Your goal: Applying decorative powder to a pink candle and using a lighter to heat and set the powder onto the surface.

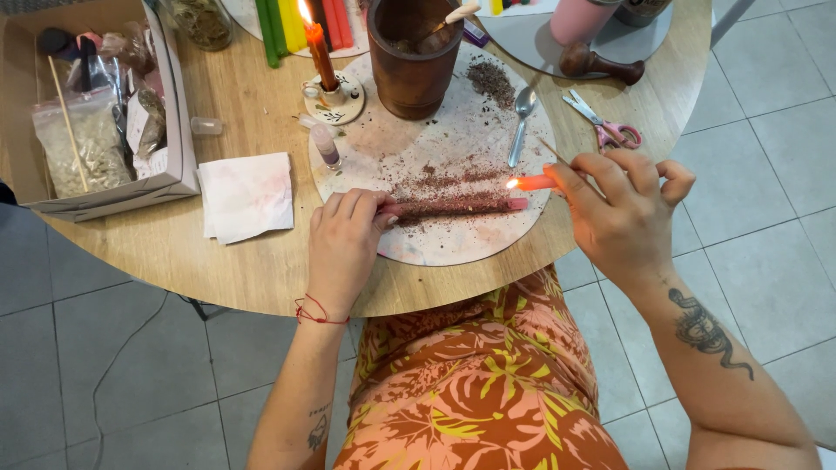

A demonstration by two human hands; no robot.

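Note:
A pink candle [461, 205] coated in dark crumbled herbs lies flat on a round pale board [418, 152]. My left hand [344, 244] presses on its left end with the fingertips. My right hand [623, 204] holds a short lit red candle [533, 183] sideways, its flame pointing left just above the pink candle's right end. Loose dark powder is scattered across the board around the candle.
An orange lit candle [320, 54] stands in a small holder, next to a brown wooden mortar [413, 61]. A spoon [521, 122], pink-handled scissors [601, 124], a small vial [326, 145], a folded napkin [247, 195] and a cardboard box of bagged herbs [96, 113] lie around. The round table's edge runs close to my lap.

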